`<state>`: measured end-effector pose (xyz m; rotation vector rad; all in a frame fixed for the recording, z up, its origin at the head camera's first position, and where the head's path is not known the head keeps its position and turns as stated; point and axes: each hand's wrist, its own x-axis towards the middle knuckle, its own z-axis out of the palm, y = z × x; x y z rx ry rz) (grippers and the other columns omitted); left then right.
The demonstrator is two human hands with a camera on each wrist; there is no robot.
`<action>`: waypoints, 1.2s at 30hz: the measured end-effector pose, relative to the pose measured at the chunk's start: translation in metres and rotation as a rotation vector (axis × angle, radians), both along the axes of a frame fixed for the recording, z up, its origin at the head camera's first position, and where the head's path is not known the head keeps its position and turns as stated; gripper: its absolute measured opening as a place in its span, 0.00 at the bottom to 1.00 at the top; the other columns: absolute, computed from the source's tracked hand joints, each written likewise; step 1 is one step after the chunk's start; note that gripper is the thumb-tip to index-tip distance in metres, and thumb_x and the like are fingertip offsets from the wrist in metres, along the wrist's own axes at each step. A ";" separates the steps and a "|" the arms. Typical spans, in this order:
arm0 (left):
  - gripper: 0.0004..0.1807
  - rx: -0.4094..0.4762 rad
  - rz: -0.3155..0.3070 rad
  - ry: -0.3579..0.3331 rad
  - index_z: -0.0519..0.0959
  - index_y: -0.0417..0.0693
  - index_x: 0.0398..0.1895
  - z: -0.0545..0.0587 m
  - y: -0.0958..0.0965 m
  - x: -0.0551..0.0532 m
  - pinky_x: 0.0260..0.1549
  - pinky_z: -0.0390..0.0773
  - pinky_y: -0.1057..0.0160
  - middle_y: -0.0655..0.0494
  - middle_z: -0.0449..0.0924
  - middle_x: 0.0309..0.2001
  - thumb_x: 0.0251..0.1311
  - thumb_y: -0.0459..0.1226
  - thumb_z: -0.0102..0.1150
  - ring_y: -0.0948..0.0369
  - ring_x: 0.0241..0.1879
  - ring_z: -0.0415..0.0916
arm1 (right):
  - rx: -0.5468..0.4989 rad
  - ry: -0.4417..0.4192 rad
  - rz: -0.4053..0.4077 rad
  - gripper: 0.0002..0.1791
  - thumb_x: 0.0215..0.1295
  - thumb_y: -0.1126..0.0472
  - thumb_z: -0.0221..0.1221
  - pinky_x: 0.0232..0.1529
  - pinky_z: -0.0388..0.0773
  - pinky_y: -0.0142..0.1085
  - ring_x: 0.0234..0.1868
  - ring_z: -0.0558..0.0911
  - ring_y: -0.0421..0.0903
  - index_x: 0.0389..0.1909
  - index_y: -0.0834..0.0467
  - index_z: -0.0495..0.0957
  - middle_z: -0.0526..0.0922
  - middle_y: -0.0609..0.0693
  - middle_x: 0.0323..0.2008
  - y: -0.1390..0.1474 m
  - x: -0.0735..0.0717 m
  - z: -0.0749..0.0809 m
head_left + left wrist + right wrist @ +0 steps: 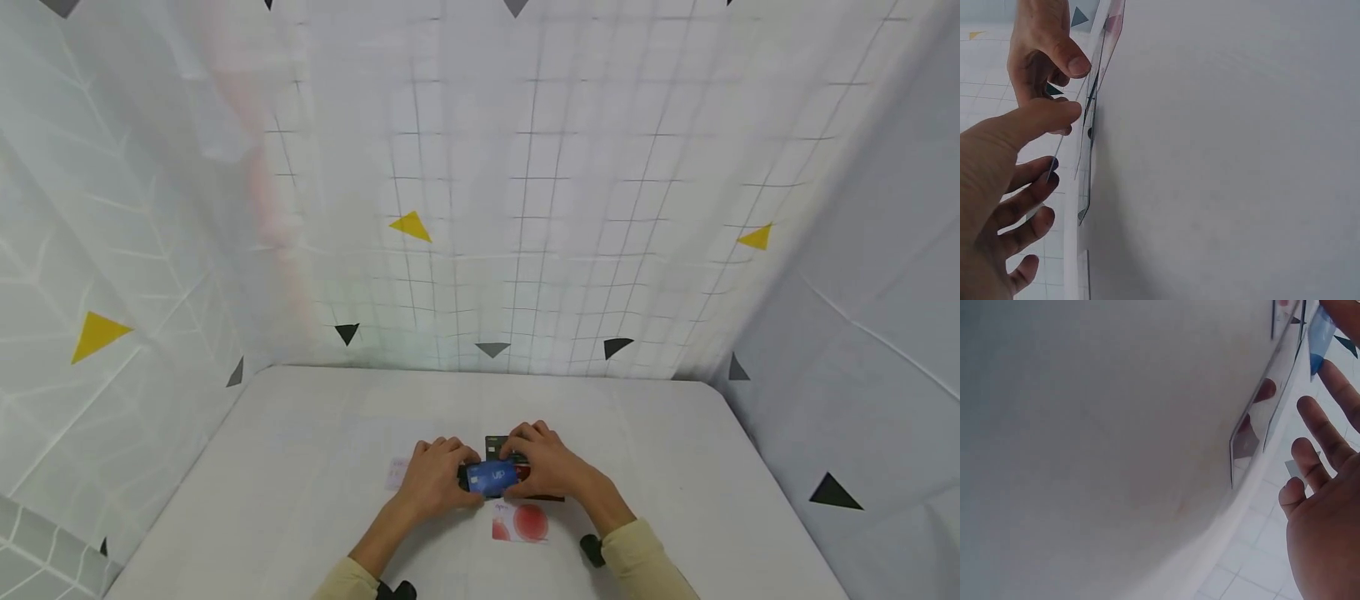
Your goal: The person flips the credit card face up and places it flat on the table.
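Both hands hold a blue card (491, 479) with a small chip and pale lettering, above other cards on the white table. My left hand (435, 477) pinches its left end between thumb and fingertips; the left wrist view shows that card nearly edge-on. At the other end, my right hand (551, 464) grips it with thumb and forefinger. The remaining right fingers (1316, 419) spread apart in the right wrist view. Behind the blue card lies a dark green card (495, 444), and a dark red one (522, 472) shows partly under the right hand.
A white card with red circles (520, 525) lies nearer me on the white table (300, 467). Left of the left hand is a pale pink card (396, 473), partly covered. Gridded white sheeting (480, 208) rises behind the table, with more sheeting at both sides.
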<state>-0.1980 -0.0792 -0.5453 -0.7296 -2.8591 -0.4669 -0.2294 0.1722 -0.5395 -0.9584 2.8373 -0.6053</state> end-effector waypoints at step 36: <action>0.28 -0.009 -0.060 -0.174 0.85 0.65 0.54 0.005 0.116 -0.067 0.49 0.68 0.51 0.61 0.80 0.54 0.48 0.61 0.73 0.57 0.52 0.69 | -0.094 -0.151 -0.313 0.29 0.50 0.46 0.76 0.58 0.71 0.56 0.57 0.70 0.52 0.54 0.50 0.82 0.77 0.49 0.53 0.109 -0.027 -0.011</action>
